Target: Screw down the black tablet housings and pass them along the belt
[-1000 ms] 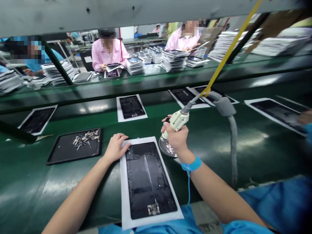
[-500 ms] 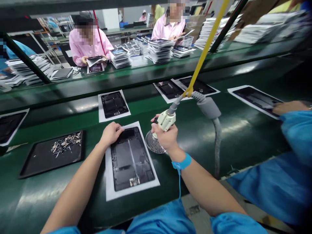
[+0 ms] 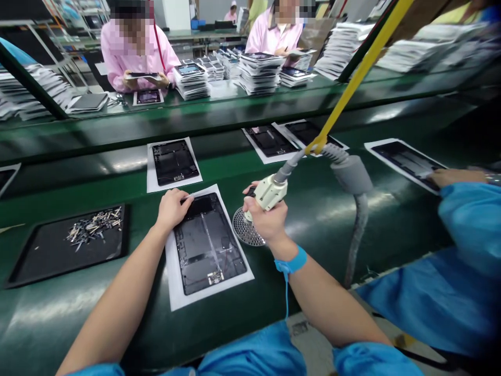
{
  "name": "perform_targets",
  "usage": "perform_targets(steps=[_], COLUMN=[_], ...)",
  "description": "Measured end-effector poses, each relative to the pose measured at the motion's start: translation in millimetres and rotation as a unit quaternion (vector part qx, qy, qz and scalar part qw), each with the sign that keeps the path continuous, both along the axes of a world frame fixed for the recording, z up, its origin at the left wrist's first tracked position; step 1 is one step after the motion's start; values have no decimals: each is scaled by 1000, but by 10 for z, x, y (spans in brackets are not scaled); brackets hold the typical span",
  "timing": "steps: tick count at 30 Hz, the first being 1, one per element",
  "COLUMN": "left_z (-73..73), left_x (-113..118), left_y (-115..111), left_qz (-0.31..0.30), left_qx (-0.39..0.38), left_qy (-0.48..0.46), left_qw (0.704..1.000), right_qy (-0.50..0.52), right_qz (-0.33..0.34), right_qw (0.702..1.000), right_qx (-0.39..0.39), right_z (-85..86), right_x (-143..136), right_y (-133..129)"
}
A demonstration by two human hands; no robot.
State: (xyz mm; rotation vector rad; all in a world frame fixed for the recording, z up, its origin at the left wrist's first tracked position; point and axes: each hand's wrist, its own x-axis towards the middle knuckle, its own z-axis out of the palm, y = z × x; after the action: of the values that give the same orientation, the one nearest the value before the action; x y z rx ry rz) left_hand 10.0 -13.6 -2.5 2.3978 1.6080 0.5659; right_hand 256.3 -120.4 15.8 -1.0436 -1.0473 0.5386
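Note:
A dark tablet housing (image 3: 211, 243) lies on a white sheet (image 3: 174, 295) in front of me, with a small metallic part near its lower end. My left hand (image 3: 172, 209) rests at the upper left corner, fingers curled and thumb pressing on the edge. Just right of the housing, my right hand (image 3: 268, 214) is wrapped around a pale hand-held tool (image 3: 270, 192) on a grey hose. A round perforated metal disc (image 3: 247, 227) shows under the tool, close to the sheet's right edge. My right wrist wears a blue band (image 3: 291, 261).
A black tray (image 3: 43, 253) of small loose parts (image 3: 94, 227) lies left. More housings (image 3: 174, 162) on sheets lie along the green bench (image 3: 313, 209). The tool hangs from a yellow strap (image 3: 360, 78). A co-worker's hand (image 3: 454, 180) touches a housing at right; people in pink work opposite beside stacks (image 3: 260, 75).
The view has shifted slightly, so most things sit a little higher or farther left. Both my hands keep their holds. A co-worker opposite has tilted the device they hold flatter.

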Motion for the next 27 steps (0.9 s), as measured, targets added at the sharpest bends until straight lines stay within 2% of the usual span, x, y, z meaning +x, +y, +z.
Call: perform_targets(steps=[5, 10, 12, 14, 17, 19, 27], left_z=[-13, -31, -41, -49, -54, -54, -71], left_x=[1, 33, 52, 68, 85, 93, 120], left_y=[3, -20, -32, -42, -55, -63, -68], left_qz=[-2, 4, 6, 10, 15, 11, 5], left_qx=[3, -4, -8, -11, -15, -17, -25], left_qy=[0, -14, -17, -19, -21, -25, -29], left_qw=[1000, 1000, 1000, 1000, 1000, 999, 999], right_qy=[-6, 1, 23, 43, 32, 21, 3], right_qz=[0, 4, 42, 119, 255, 306, 312], right_qw=[1000, 999, 998, 992, 966, 952, 950], right_qx=[0, 36, 43, 21, -16, -22, -29], right_z=[1, 174, 230, 245, 209, 178, 99], right_x=[25, -63, -183, -332, -531, -611, -646], right_y=[10, -112, -243, -410, -658, -769, -806])
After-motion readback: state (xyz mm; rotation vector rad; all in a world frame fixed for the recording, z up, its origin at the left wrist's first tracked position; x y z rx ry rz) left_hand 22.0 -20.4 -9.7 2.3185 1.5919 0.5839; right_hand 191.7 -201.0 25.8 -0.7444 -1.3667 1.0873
